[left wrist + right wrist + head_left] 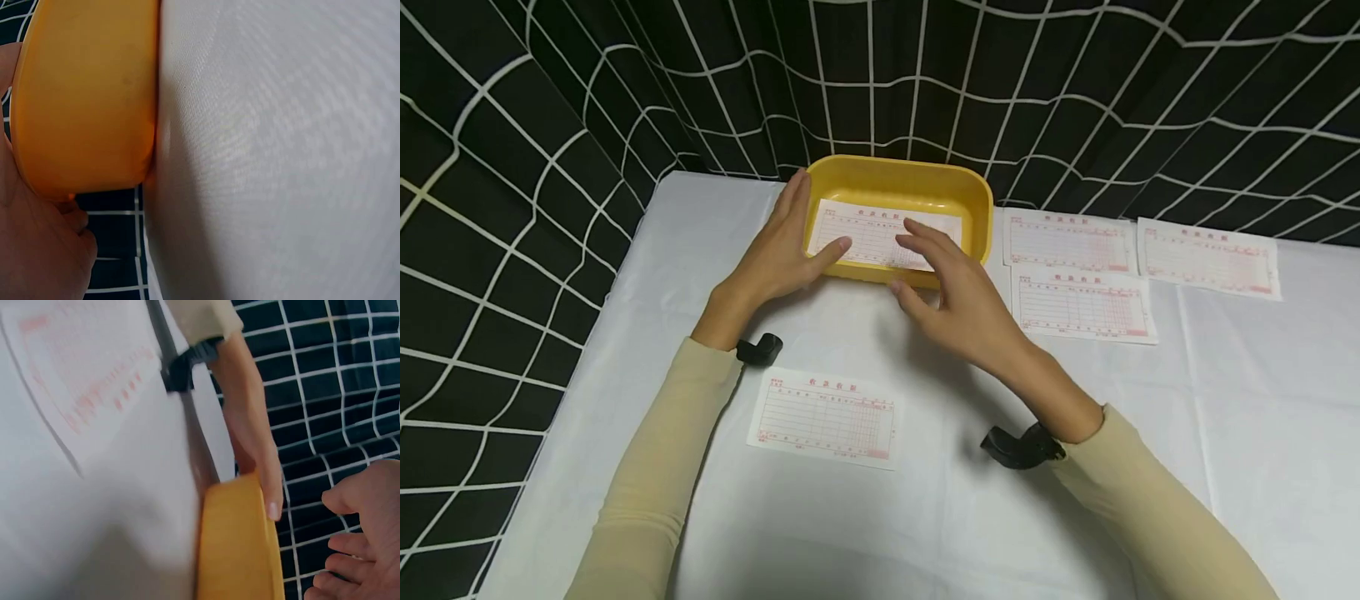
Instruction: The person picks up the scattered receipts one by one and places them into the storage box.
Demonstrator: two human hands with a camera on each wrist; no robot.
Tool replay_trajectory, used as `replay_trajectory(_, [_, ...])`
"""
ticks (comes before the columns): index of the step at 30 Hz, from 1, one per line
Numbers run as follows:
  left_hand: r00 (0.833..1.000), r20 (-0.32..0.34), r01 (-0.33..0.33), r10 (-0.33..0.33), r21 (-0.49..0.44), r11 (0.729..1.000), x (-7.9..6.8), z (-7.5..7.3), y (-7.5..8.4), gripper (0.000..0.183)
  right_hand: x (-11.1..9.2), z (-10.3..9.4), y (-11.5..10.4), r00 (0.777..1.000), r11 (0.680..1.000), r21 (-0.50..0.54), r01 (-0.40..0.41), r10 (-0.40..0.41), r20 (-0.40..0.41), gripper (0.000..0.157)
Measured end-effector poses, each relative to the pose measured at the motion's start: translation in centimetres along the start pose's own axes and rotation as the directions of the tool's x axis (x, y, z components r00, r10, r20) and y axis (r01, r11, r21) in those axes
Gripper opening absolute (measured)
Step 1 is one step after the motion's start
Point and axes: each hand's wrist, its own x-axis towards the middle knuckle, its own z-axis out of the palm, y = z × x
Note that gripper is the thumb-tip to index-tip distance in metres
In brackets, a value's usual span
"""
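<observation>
A yellow plastic bin (895, 170) stands at the table's back edge, with a printed receipt slip (857, 232) lying inside. My left hand (775, 258) holds the bin's left front corner, its thumb over the front rim and its fingers along the left end. In the left wrist view that hand wraps round the bin's end wall (87, 100). Over the bin's front right part hovers my right hand (966, 304), fingers loosely bent and nothing held; it partly covers the slip. The right wrist view shows these relaxed fingers (350, 569) above the bin's rim.
One receipt slip (827, 421) lies on the white tablecloth (940, 517) between the forearms. To the bin's right are three more: a back slip (1067, 242), a front slip (1082, 304) and a far-right slip (1210, 257). Black cloth with white grid lines (910, 83) rises behind.
</observation>
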Motion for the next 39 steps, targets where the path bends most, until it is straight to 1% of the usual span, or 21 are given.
replay_trajectory(3, [1.000,-0.004,-0.004,0.004,0.002,1.000,0.0,0.0,-0.1,0.109,-1.6,1.0,0.1,0.999,0.999,0.026,0.035,-0.035,-0.016,0.053])
replay_trajectory(5, [1.000,-0.005,-0.005,0.005,0.001,1.000,0.0,0.0,-0.2,0.109,-2.7,1.8,0.2,0.999,0.998,0.047,0.039,-0.038,-0.019,0.053])
replay_trajectory(8, [1.000,-0.002,-0.001,0.001,0.004,1.000,-0.1,0.1,-0.3,0.109,-4.2,2.8,0.5,1.000,0.996,0.087,0.025,-0.024,-0.017,0.053])
replay_trajectory(12, [1.000,0.002,0.000,0.000,0.010,1.000,-0.1,0.1,-0.3,0.109,-6.1,4.0,0.8,1.000,0.996,0.093,-0.001,0.002,-0.013,0.052])
replay_trajectory(16, [1.000,-0.003,-0.009,0.009,0.008,1.000,0.0,0.2,-0.2,0.109,-8.1,5.1,0.7,0.999,0.998,0.043,-0.042,0.041,0.028,0.052])
replay_trajectory(20, [1.000,-0.001,-0.007,0.007,0.003,1.000,-0.2,0.2,-0.2,0.109,-10.3,6.4,0.4,0.994,0.997,-0.049,-0.066,0.070,0.078,0.053])
replay_trajectory(24, [1.000,-0.005,0.003,-0.003,0.008,1.000,-0.4,0.2,-0.1,0.109,-12.0,7.3,0.2,0.994,0.991,-0.117,-0.071,0.079,0.069,0.056])
replay_trajectory(28, [1.000,-0.009,-0.003,0.003,0.003,1.000,-0.3,0.1,0.1,0.110,-13.0,7.7,0.2,0.996,0.987,-0.141,-0.076,0.081,0.034,0.060])
replay_trajectory(31, [1.000,-0.009,-0.008,0.008,-0.001,1.000,-0.1,0.1,0.2,0.109,-13.4,8.1,0.3,0.998,0.985,-0.159,-0.061,0.064,0.016,0.064])
replay_trajectory(36, [1.000,-0.011,-0.010,0.010,0.008,1.000,0.0,0.1,0.2,0.109,-13.6,8.6,0.4,1.000,0.978,-0.208,-0.026,0.026,-0.004,0.071])
replay_trajectory(39, [1.000,-0.009,-0.008,0.008,0.009,1.000,0.1,0.1,0.2,0.109,-13.6,8.7,0.4,1.000,0.971,-0.238,-0.021,0.018,-0.015,0.074])
